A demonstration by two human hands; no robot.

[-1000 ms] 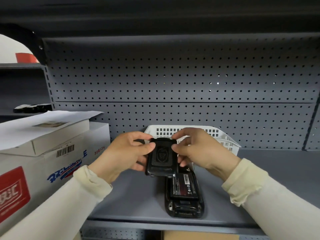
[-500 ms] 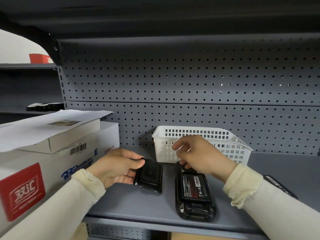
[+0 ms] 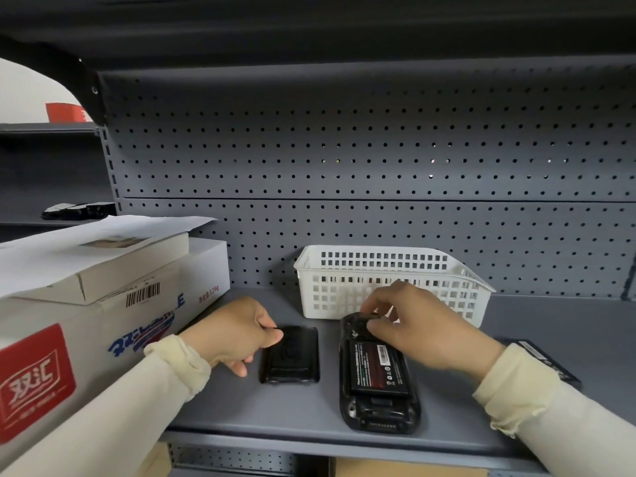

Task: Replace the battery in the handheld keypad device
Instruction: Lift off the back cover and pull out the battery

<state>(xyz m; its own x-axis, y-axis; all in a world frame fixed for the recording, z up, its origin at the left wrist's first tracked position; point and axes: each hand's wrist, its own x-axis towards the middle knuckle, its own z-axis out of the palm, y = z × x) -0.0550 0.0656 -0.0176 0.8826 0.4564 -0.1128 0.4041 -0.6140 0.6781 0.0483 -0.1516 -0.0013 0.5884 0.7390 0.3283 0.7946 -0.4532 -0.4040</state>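
**On grey shelf: cover off, battery exposed**

On the grey metal shelf [image 3: 309, 407], backed by a perforated grey panel [image 3: 344, 160] under a dark upper shelf. Landmark: white slotted basket [image 3: 389, 280], standing against the panel.

Just in front of the basket, lying back-up: handheld keypad device [image 3: 377, 404], battery [image 3: 377, 368] seated in its open bay. Left of the device, flat on the shelf and apart from it: black battery cover [image 3: 290, 356]. Well left of the basket: white cardboard box [image 3: 103, 321] with red label and barcode, a smaller box and loose paper on top. Right of the basket, partly hidden by a cream sleeve: another flat black piece [image 3: 537, 356], too covered to identify.

Left hand [image 3: 237, 333] curled, thumb and fingertips touching the cover's upper left edge; firm grip or not, cannot tell. Right hand [image 3: 416, 330] bent over the device's far end, fingertips pressing there, blocking the basket's lower front.
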